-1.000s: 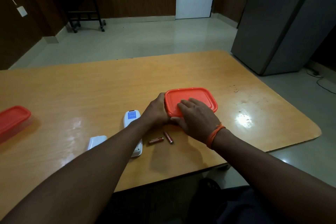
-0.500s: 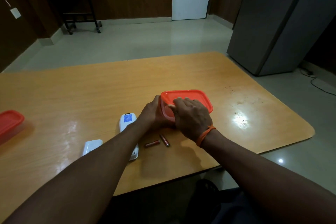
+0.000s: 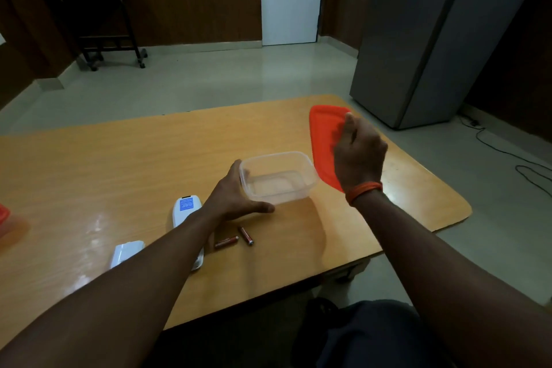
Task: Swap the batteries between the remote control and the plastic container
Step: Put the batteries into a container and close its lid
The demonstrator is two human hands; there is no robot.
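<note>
Hands work apart: the right hand (image 3: 360, 155), right of centre, pinches the orange lid (image 3: 322, 140), held tilted on edge above the table (image 3: 119, 158). The left hand (image 3: 236, 199) clasps the left wall of the clear plastic container (image 3: 279, 179), which stands uncovered at mid-frame. Two batteries (image 3: 226, 242) lie just below it, beside the white remote (image 3: 185, 209), which is partly under the left forearm. A white battery cover (image 3: 127, 252) lies at lower left.
</note>
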